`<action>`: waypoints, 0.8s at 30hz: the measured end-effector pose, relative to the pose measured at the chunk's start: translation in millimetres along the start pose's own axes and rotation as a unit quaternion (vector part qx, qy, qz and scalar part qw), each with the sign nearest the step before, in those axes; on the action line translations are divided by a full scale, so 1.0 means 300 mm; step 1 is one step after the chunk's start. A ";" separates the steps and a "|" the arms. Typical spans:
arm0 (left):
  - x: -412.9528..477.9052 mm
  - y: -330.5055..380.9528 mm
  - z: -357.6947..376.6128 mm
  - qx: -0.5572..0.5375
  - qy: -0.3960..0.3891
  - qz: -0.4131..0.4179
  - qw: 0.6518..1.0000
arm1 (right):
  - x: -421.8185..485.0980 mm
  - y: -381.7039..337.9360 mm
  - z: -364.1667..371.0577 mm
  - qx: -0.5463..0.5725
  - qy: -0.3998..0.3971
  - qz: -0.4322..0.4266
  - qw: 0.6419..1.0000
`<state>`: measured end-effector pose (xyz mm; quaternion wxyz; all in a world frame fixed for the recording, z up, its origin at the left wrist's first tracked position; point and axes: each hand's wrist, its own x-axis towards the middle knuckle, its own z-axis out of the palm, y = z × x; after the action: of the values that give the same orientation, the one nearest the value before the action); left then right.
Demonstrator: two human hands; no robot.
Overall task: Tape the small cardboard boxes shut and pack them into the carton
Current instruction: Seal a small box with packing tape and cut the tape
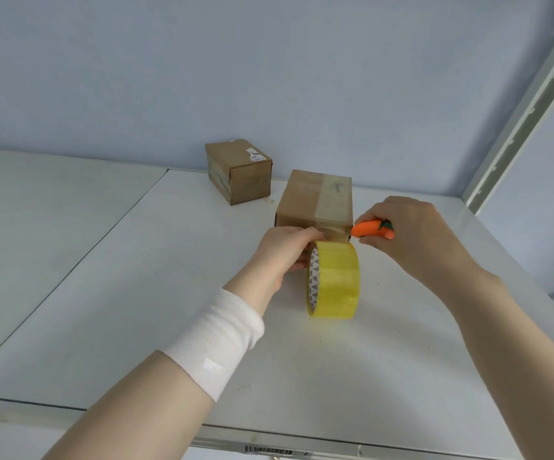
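Two small boxes sitting on the white table: near box mid-frame with tape across its top, far box just above-left by the wall, both closed. Left hand is gripping the one yellow tape roll against the near box's front. Right hand is curling around an orange cutter, tip at the box's front right corner.

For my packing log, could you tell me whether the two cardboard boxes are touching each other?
Apart. The head view shows bare table between the far box and the near taped box.
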<state>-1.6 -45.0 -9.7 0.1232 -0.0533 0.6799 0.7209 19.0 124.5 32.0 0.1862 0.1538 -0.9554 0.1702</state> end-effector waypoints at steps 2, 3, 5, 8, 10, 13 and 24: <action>-0.004 0.003 -0.001 0.003 -0.001 0.002 1.000 | 0.015 -0.017 0.000 0.097 0.036 0.035 0.994; -0.006 0.002 -0.001 0.006 -0.001 0.003 1.000 | 0.030 -0.031 0.009 0.136 0.052 0.054 0.988; -0.010 0.001 -0.002 0.018 -0.006 0.006 1.000 | 0.058 -0.047 0.045 0.155 0.053 0.083 0.983; -0.027 0.004 -0.012 0.043 -0.043 0.027 0.998 | 0.085 -0.045 0.085 0.127 0.047 0.115 0.984; -0.055 0.006 -0.023 0.070 -0.082 0.066 0.992 | 0.091 -0.044 0.086 0.128 0.052 0.126 0.982; -0.107 0.001 -0.057 0.094 -0.096 0.139 0.981 | 0.081 -0.061 0.075 0.192 0.067 0.132 0.970; -0.188 0.050 -0.300 0.073 -0.049 0.231 0.969 | 0.102 -0.334 0.135 0.411 -0.059 0.103 0.904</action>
<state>40.8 -140.9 12.2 -0.0097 0.1498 0.7175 0.6802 15.5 12.4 35.8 0.0314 0.1272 -0.8202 0.5568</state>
